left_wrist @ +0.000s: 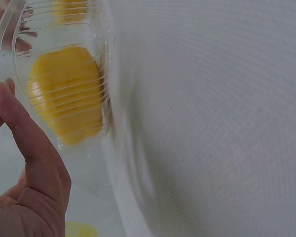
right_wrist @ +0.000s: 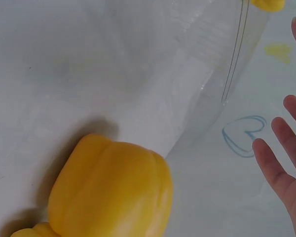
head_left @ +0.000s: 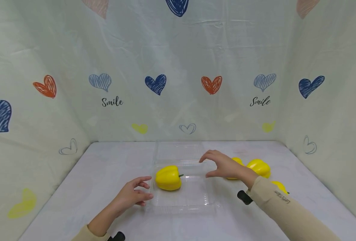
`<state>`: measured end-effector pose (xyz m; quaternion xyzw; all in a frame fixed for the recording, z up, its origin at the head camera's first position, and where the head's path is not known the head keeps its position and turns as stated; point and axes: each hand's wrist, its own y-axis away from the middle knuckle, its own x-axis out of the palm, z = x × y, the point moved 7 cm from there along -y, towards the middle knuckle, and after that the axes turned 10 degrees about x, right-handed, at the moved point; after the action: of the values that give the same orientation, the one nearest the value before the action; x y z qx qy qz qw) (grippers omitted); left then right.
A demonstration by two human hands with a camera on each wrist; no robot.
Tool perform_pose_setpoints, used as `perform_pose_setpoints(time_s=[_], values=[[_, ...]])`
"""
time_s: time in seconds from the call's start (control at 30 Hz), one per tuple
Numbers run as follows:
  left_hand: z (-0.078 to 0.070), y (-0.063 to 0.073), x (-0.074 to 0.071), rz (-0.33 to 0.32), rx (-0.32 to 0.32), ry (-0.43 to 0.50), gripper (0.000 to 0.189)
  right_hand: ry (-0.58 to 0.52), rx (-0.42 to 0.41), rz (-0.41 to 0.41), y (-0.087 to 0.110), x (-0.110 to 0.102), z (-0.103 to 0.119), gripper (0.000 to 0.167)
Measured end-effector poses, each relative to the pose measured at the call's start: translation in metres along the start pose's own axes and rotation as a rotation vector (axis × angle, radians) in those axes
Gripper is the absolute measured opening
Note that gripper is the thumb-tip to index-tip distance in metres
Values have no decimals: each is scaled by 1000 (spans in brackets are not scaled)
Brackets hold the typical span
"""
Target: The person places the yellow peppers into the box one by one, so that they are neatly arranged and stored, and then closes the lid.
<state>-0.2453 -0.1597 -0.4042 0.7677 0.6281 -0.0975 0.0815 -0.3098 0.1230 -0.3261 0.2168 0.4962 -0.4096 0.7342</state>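
A clear plastic clamshell box (head_left: 193,197) lies with its lid raised behind it. One yellow bell pepper (head_left: 168,178) sits in the left part of its base, stem pointing right. My left hand (head_left: 131,194) is at the box's left edge, fingers loosely bent; in the left wrist view a fingertip (left_wrist: 5,94) is by the rim, and I cannot tell if it touches. Over the box's right side, my right hand (head_left: 223,164) spreads thumb and fingers apart around nothing. Its spread fingers (right_wrist: 274,165) also appear in the right wrist view.
To the right, partly behind my right arm, lie several yellow peppers, including a whole-looking one (head_left: 259,168) and a half-hidden one (head_left: 279,186). The white tabletop (head_left: 111,164) is backed by a heart-printed cloth (head_left: 184,110) on three sides.
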Motion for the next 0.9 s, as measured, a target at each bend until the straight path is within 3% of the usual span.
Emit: perform_pose_setpoints(time_s=[0.37, 0.67, 0.9], values=[[1, 0, 0, -2, 7, -1, 69, 29, -13, -63, 15, -4, -21, 37], [2, -1, -1, -3, 10, 4, 69, 38, 86, -49, 24, -5, -44, 36], [3, -1, 0, -9, 6, 7, 69, 16, 112, -70, 34, -8, -58, 32]])
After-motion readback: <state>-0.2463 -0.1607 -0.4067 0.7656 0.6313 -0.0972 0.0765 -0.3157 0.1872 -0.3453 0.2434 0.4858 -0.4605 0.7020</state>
